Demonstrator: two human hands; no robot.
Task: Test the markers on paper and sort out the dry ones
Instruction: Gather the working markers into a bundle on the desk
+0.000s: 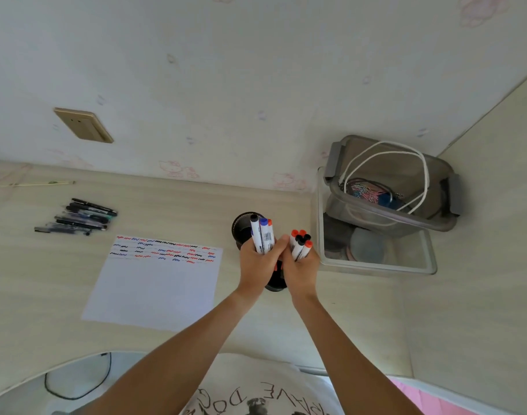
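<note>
My left hand (pixel 256 260) grips a bunch of white markers (pixel 263 236) with black, blue and red caps pointing up. Beside it, touching it, my right hand (pixel 299 266) grips a second bunch of markers (pixel 300 242) with red and black caps. Both hands are above the desk, in front of a black mesh pen cup (pixel 241 224); another dark cup (pixel 275 284) shows below the hands. A white sheet of paper (pixel 154 290) lies to the left, its top rows filled with red, blue and black squiggles. A pile of dark pens (pixel 79 218) lies at the far left.
A grey plastic bin (pixel 449 215) holding a white cable and clips sits tilted on a clear tray (pixel 430 269) at the right, against the wall corner. Chopsticks (pixel 37 184) lie by the wall at the left. A black cord (pixel 76 381) hangs below the desk's front edge.
</note>
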